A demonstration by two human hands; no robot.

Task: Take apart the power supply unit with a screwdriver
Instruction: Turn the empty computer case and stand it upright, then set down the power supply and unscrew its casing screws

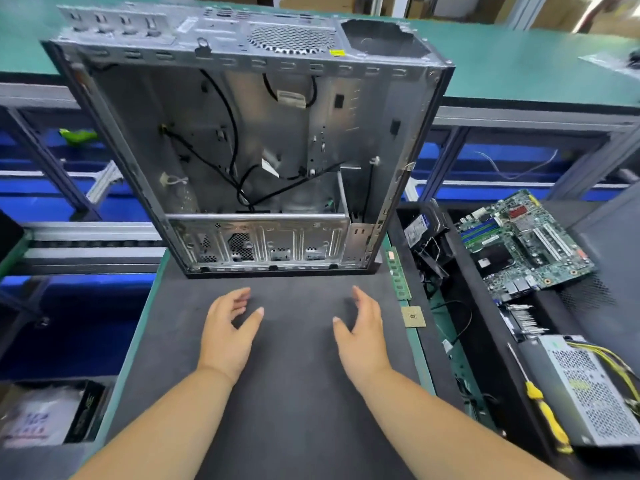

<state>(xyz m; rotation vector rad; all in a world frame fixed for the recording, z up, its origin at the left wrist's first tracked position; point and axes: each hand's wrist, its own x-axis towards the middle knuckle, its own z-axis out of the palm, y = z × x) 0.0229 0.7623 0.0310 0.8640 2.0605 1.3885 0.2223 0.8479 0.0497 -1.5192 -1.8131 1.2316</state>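
Observation:
The silver power supply unit [585, 389] with yellow wires lies at the lower right, off the mat. A yellow-handled screwdriver [545, 414] lies along its left side. My left hand [228, 330] and my right hand [363, 330] hover over the dark grey mat [298, 393], palms facing each other, fingers relaxed and holding nothing. An emptied computer case [249, 143] with loose black cables lies open just beyond my fingertips.
A green motherboard [519, 244] rests at the right. A RAM stick [398, 275] and a CPU chip [413, 317] lie at the mat's right edge. Loose cables and parts fill the black tray [433, 251] beside it. Blue bins sit below at left.

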